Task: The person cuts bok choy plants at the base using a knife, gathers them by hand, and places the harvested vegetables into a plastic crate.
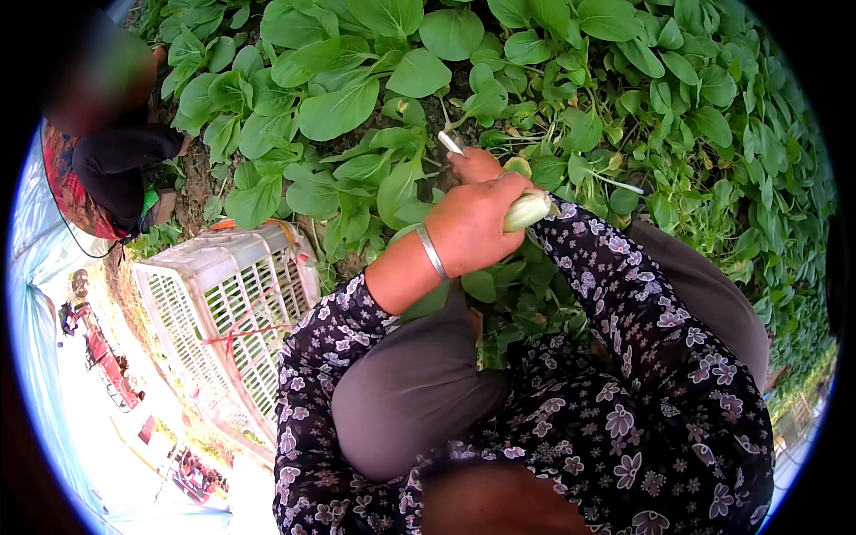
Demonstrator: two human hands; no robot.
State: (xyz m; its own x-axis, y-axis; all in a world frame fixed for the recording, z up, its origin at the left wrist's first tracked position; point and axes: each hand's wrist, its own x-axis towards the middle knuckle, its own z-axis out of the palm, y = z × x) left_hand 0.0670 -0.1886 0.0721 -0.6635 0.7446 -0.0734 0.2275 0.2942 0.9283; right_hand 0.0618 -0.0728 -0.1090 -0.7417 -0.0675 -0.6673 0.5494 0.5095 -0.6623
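My left hand [471,221], with a silver bangle at the wrist, is closed around the pale base of a leafy green plant [528,211]. The plant's cut-looking root end points right, towards my right sleeve. Just beyond it, my right hand [479,164] grips a slim white thing [449,142], perhaps a tool handle; the rest of it is hidden in the fist. My left hand overlaps part of the right wrist. Broad-leaved greens [394,180] grow from the soil close in front of both hands.
A white slatted plastic crate [227,307] with red string stands at my left. Another person [114,160] crouches farther left. Plastic sheeting [33,294] and red machinery [107,361] lie beyond. A loose pale stalk [615,182] rests among the leaves at right.
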